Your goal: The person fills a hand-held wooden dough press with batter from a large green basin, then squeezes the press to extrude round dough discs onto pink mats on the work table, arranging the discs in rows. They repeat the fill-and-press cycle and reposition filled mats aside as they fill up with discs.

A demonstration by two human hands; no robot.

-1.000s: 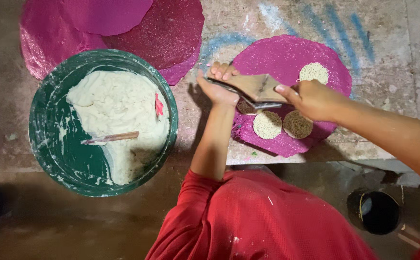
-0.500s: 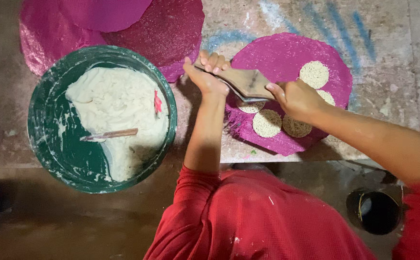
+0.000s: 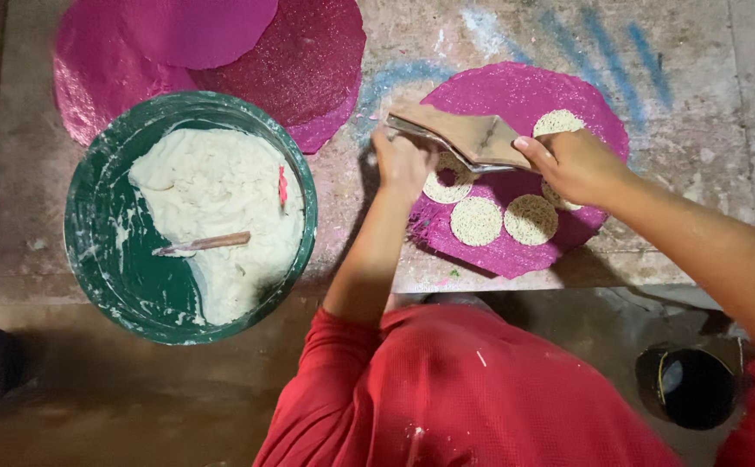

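Hands both closed on flat scraper blade [image 3: 468, 138]: left hand [image 3: 403, 160] pinches its left end, right hand [image 3: 572, 164] grips the right end. Blade held over magenta disc [image 3: 516, 251], above pale dough rings [image 3: 476, 220]. Green basin [image 3: 92, 207] of white paste well to the left.

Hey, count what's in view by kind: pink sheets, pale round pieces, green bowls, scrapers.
Pink sheets: 4
Pale round pieces: 5, one partly hidden
Green bowl: 1
Flat scraper, in left hand and right hand: 1
Total: 11
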